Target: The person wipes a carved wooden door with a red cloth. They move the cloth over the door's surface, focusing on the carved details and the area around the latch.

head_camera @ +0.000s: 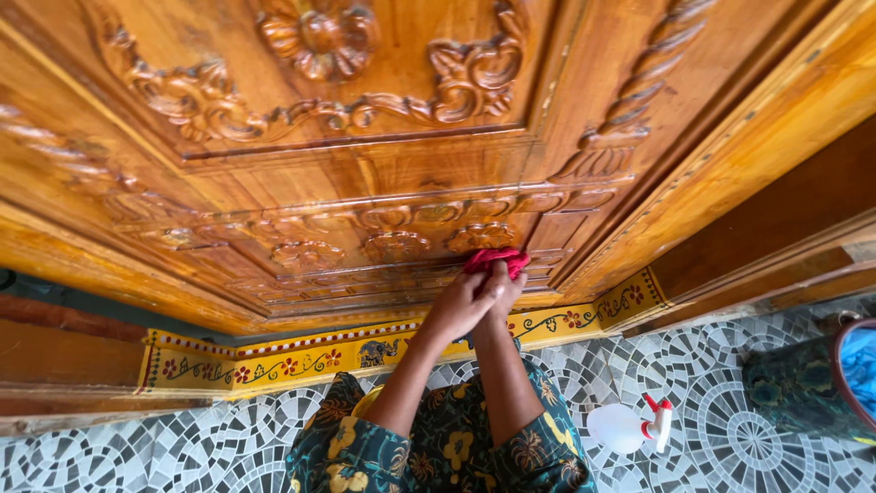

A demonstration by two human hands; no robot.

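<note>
Both hands (474, 297), red cloth (495, 261) at fingertips

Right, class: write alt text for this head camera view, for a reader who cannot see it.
Two hands, the left hand and right hand, press a red cloth against the lower part of a carved wooden door. A white spray bottle lies on the mosaic floor to the right.

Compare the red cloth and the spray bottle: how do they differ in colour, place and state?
The red cloth is bunched under both hands against the carved wooden door; the spray bottle is white with a red trigger, lying untouched on the mosaic floor. Both show red.
</note>
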